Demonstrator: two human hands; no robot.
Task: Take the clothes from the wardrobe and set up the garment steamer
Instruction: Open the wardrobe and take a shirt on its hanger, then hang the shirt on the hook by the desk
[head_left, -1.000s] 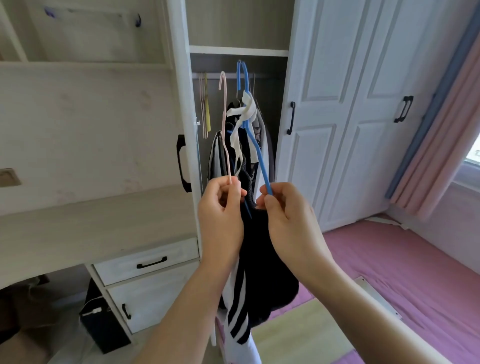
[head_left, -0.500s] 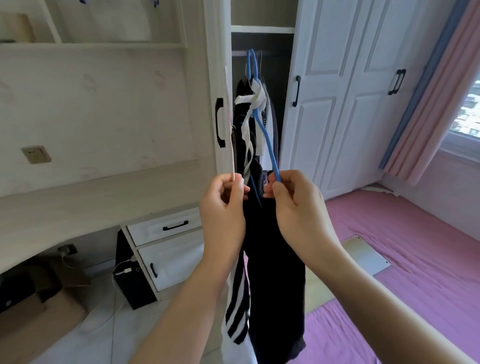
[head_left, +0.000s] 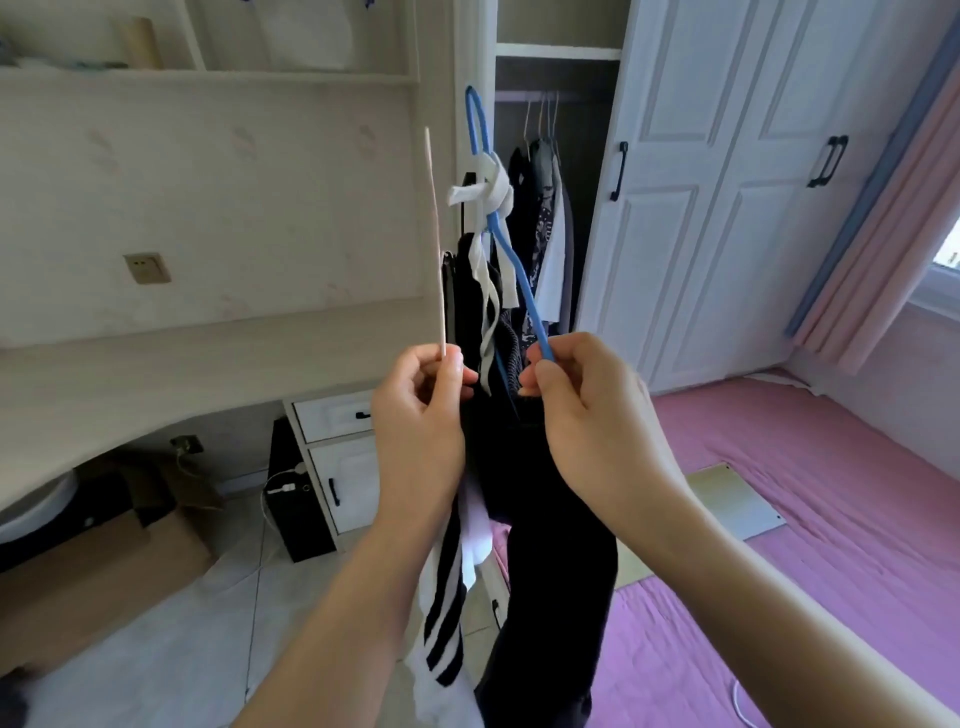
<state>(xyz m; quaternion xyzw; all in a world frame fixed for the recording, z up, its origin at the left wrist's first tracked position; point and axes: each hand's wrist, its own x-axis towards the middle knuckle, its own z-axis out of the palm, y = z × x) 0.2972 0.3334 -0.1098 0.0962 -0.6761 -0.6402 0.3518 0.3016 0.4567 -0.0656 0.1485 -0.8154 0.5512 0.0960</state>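
The left hand (head_left: 421, 415) pinches the lower end of a pink hanger (head_left: 435, 244), and the right hand (head_left: 587, 415) pinches the lower end of a blue hanger (head_left: 506, 244); both grips are narrow, with thumb and fingers closed on the thin rods. The clothes hang between and below the hands, in front of the open wardrobe (head_left: 558, 52): a black garment (head_left: 550, 571) under the right hand and a striped garment (head_left: 441, 623), black and white, under the left. I judge the cloth soft and light, so it will swing and can slide along the hangers if they tilt. The hangers look thin and a little flexible, so it seems better to hold them near the neck, under the hook, than by the end. A white strip (head_left: 491, 195) is knotted around the blue hanger and could catch on something. More clothes (head_left: 543, 218) remain on the rail inside the wardrobe. At the left stand a desk (head_left: 156, 374), drawers (head_left: 332, 415) and a box (head_left: 104, 561) on the floor; at the right lies a pink mat (head_left: 831, 519). No steamer is visible here.
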